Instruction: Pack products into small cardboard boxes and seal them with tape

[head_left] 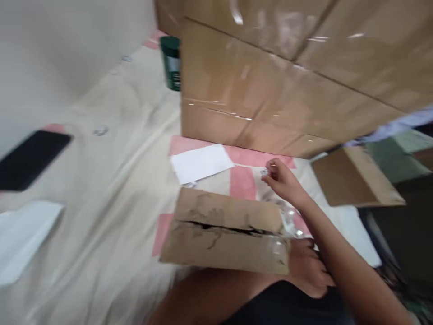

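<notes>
A worn cardboard box with a dark split along its taped top lies before me. My left forearm passes along its near side, and my left hand is curled closed at its right end. Clear plastic tape sticks out from that end, just beyond my left fingers. Past the box, my right hand pinches a small crumpled piece of clear tape above the sheet. A white paper lies to the left of my right hand. Motion blurs the picture somewhat.
A large taped carton stands at the back, with a dark green canister beside it. A black phone and white paper lie at left. An open cardboard box is at right. The cream sheet is wrinkled.
</notes>
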Tool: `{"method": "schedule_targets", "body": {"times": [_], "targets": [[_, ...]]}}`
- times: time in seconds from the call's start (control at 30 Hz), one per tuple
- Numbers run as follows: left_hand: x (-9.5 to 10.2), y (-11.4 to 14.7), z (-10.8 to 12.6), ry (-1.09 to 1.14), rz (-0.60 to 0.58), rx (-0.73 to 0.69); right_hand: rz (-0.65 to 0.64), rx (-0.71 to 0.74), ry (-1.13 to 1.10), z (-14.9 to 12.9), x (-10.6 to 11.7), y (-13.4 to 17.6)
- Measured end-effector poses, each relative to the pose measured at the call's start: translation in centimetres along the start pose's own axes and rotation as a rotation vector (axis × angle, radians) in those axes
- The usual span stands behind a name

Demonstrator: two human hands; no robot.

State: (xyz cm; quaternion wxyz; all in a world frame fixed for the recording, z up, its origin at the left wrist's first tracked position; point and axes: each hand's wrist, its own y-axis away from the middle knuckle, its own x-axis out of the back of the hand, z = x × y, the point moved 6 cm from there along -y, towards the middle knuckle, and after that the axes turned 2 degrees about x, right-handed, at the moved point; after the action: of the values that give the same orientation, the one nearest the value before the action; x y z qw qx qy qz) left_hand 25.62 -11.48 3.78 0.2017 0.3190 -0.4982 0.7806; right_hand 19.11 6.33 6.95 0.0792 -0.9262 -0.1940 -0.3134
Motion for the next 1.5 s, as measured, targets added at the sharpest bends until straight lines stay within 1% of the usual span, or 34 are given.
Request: {"method": "schedule_targets", "body": {"times": [0.03, 0.07, 0.1, 0.13, 0.2, 0.27, 0.33, 0.37, 0.43, 0.5, 0.57, 0.63, 0.7, 0.83, 1.0, 1.2, 1.33, 1.43, 1.5], "targets": [[-0.4, -0.3, 1.1, 0.104, 0.019, -0.102, 0.03, -0.029, -0.1, 0.1, 0.9, 1.0], [-0.4, -0.3, 1.6, 0.188, 0.057, -0.17, 0.054, -0.058, -0.189, 0.2, 1.8, 2.2], [-0.1, -0.1, 1.7, 0.237, 0.116, -0.188, 0.079, -0.087, -0.268, 0.4, 2.4, 3.4], [0.4, 0.2, 1.2, 0.239, 0.19, -0.149, 0.103, -0.113, -0.337, 0.7, 3.0, 4.7], [1.7, 0.9, -0.3, 0.231, 0.331, -0.005, 0.153, -0.159, -0.457, 1.8, 3.7, 7.3], [3.0, 1.6, -2.3, 0.264, 0.449, 0.231, 0.214, -0.195, -0.569, 3.3, 4.2, 9.8], [3.7, 2.4, -3.8, 0.331, 0.552, 0.458, 0.273, -0.225, -0.648, 5.1, 4.6, 12.0], [3.9, 2.6, -4.1, 0.353, 0.593, 0.53, 0.291, -0.238, -0.669, 5.9, 4.8, 12.9], [4.0, 2.7, -4.2, 0.327, 0.637, 0.593, 0.296, -0.271, -0.688, 7.2, 5.1, 14.4], [4.0, 2.6, -4.1, 0.225, 0.64, 0.627, 0.283, -0.295, -0.71, 7.8, 5.3, 15.6], [3.9, 2.7, -4.2, 0.114, 0.622, 0.691, 0.294, -0.289, -0.748, 8.0, 5.7, 16.7], [3.7, 2.6, -4.4, 0.049, 0.564, 0.755, 0.312, -0.253, -0.788, 8.1, 6.0, 17.5], [3.5, 2.5, -4.6, 0.017, 0.503, 0.779, 0.313, -0.232, -0.837, 8.2, 6.1, 18.3], [3.4, 2.2, -4.4, -0.054, 0.444, 0.771, 0.299, -0.239, -0.926, 8.4, 6.0, 19.4], [3.3, 1.8, -3.8, -0.124, 0.37, 0.738, 0.287, -0.284, -0.898, 8.7, 5.8, 20.1], [3.4, 1.9, -3.8, -0.08, 0.354, 0.694, 0.259, -0.283, -0.838, 8.9, 5.4, 20.4], [3.3, 2.0, -3.8, -0.056, 0.367, 0.674, 0.253, -0.294, -0.814, 8.9, 5.2, 20.3], [3.3, 1.9, -3.8, -0.077, 0.369, 0.693, 0.266, -0.28, -0.766, 9.1, 5.4, 20.3], [3.3, 1.9, -3.9, -0.085, 0.359, 0.713, 0.304, -0.265, -0.719, 9.4, 5.8, 20.3]]}}
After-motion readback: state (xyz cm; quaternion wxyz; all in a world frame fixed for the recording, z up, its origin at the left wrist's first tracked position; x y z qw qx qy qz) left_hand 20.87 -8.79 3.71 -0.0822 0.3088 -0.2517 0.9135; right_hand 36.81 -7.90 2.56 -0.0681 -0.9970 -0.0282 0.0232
